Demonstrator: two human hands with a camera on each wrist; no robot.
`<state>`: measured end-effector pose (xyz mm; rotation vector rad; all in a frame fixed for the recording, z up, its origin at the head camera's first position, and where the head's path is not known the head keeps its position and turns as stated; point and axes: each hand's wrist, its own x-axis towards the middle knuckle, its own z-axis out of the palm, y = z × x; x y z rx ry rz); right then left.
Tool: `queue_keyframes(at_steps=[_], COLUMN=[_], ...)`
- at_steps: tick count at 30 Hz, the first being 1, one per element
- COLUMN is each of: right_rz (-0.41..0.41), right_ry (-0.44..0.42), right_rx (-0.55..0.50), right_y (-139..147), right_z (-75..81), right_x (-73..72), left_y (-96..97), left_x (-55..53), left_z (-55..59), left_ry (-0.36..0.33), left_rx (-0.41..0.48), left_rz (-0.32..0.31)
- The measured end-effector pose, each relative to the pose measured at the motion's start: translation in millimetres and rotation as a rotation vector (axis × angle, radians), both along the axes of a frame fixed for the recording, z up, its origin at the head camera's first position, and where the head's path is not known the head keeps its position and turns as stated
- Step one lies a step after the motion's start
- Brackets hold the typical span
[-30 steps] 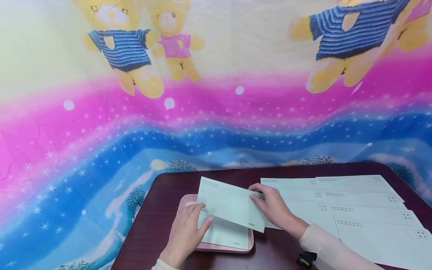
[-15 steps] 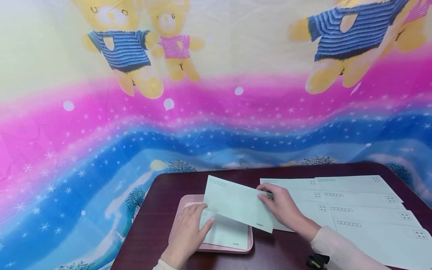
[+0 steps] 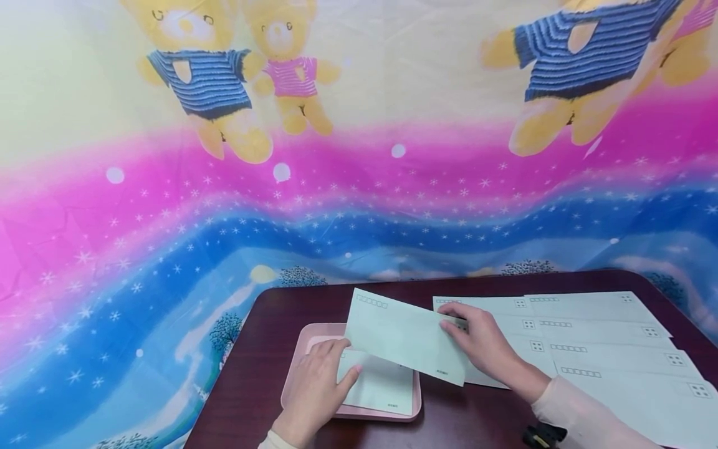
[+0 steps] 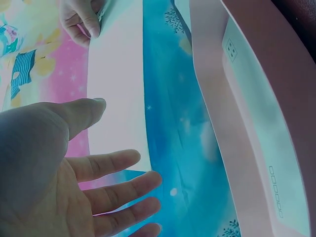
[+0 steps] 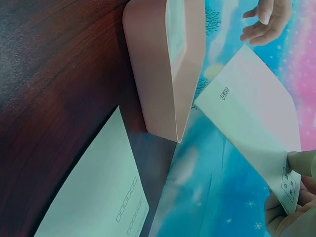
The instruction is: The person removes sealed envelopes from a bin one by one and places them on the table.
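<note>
My right hand (image 3: 482,337) pinches a pale envelope (image 3: 404,337) near its upper right corner, thumb on the front face. The envelope is tilted and held above the right part of a pink tray (image 3: 297,349). In the right wrist view, the thumb and curled fingers (image 5: 279,215) grip the end with the printed stamp box. Over the tray's left side is my left hand (image 3: 320,380). Its fingers look spread and relaxed in the left wrist view, with the envelope (image 4: 116,74) beyond them and nothing gripped. Another envelope (image 3: 381,386) lies inside the tray, partly hidden.
Several envelopes (image 3: 628,386) lie overlapped in two columns across the right of the dark wooden table (image 3: 247,374). A patterned cloth (image 3: 359,187) with bears hangs behind the table. A dark device (image 3: 544,434) sits at the right wrist.
My right hand has carried the pinched envelope to the right, away from the left hand, uncovering more of the tray. The left hand has shifted only slightly right.
</note>
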<state>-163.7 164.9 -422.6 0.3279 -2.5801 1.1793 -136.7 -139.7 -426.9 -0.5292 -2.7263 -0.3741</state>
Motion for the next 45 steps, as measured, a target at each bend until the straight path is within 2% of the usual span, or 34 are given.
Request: queue_keyframes(at_steps=[9,18,32,36,40,45], right_rz=[-0.025,-0.037,-0.064,-0.081,-0.087,-0.091], right_ry=[0.024,0.024,-0.037,-0.053,-0.084,-0.123], right_rx=[0.022,0.049,0.108,0.13,0.141,0.164], right_y=[17.2,34.9,69.8,79.7,91.1,105.9], right_z=[-3.0,-6.1,-14.4,-18.6,-22.0,-26.4], right_x=[5.4,13.0,24.5,26.1,28.3,29.7], left_y=[3.5,9.7,23.3,27.9,32.5,35.9], left_x=[1.4,3.6,7.9,9.0,9.9,10.6], left_z=[-6.9,-9.1,-16.5,-17.1,-17.6,-20.4], left_ry=[0.027,0.008,-0.006,-0.028,-0.05,-0.043], left_rx=[0.01,0.004,0.003,-0.009,-0.017,-0.032], left_rz=[-0.017,-0.04,-0.086,-0.1,-0.113,-0.125])
